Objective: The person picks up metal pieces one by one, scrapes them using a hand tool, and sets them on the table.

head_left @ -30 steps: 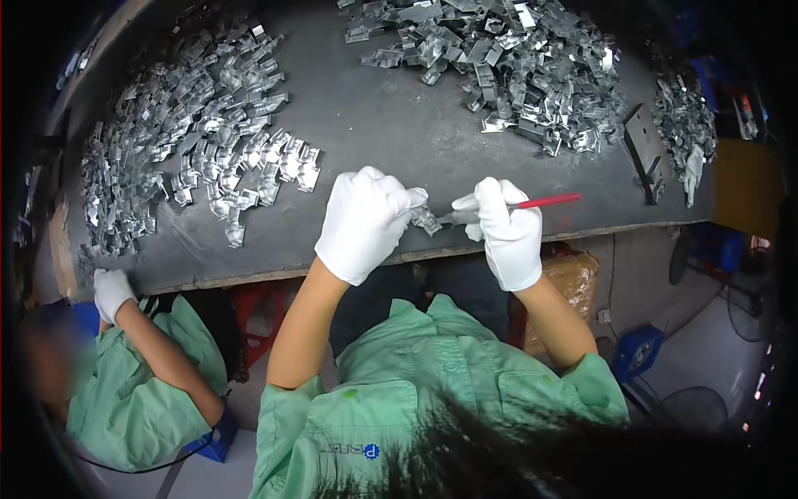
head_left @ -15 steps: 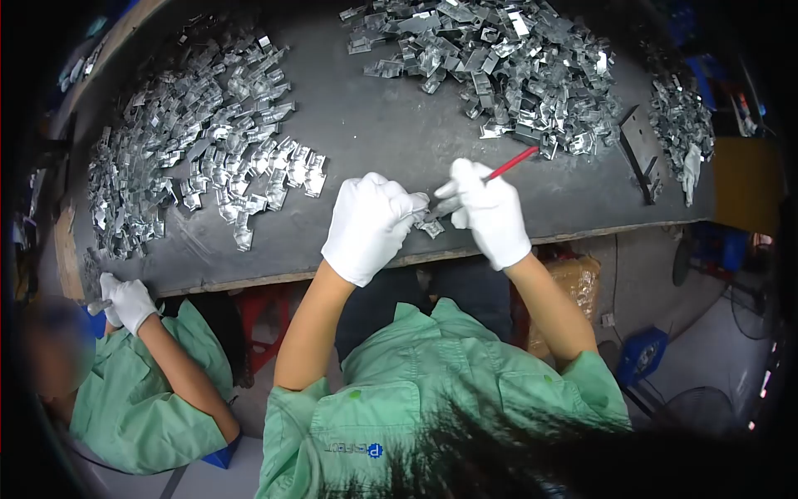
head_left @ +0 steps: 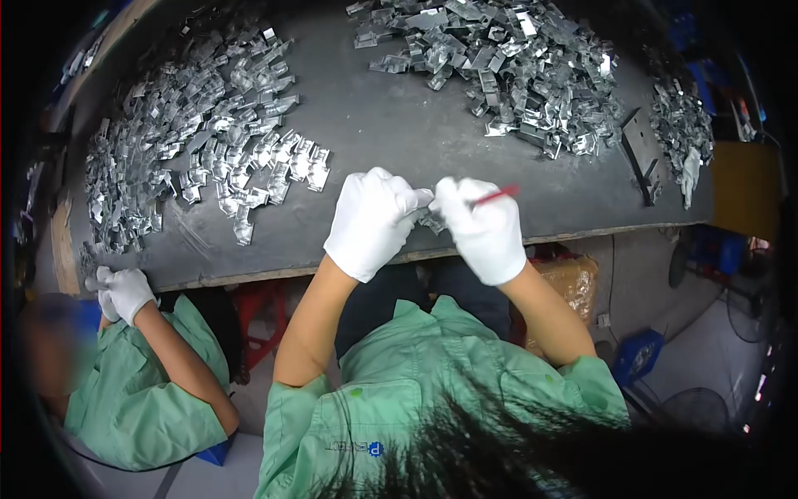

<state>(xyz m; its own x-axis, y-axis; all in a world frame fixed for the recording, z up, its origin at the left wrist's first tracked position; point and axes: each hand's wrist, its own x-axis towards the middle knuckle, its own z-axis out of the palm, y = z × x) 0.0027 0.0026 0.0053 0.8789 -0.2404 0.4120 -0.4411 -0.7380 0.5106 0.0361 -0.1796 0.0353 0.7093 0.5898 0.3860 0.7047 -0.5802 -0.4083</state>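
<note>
My left hand (head_left: 370, 223), in a white glove, is closed around a small piece that is mostly hidden by the fingers, near the front edge of the table. Close to its right, my right hand (head_left: 480, 229), also gloved in white, is closed on a slim tool with a red handle (head_left: 499, 195). The handle sticks out to the upper right; the tool's working end is hidden. Between and just below the fingertips shows a small shiny metal part (head_left: 431, 222); whether it is held or lies on the table I cannot tell.
Small bent metal parts (head_left: 249, 158) spread over the left of the dark table (head_left: 374, 125). A larger heap (head_left: 540, 75) lies at the back right, beside a dark metal bracket (head_left: 638, 150). At the left, a co-worker's gloved hands (head_left: 125, 293) meet at the table edge.
My right hand has moved slightly left and down, closer to my left hand. The red handle came along and now lies flatter, with less of it showing. My left hand barely moved.
</note>
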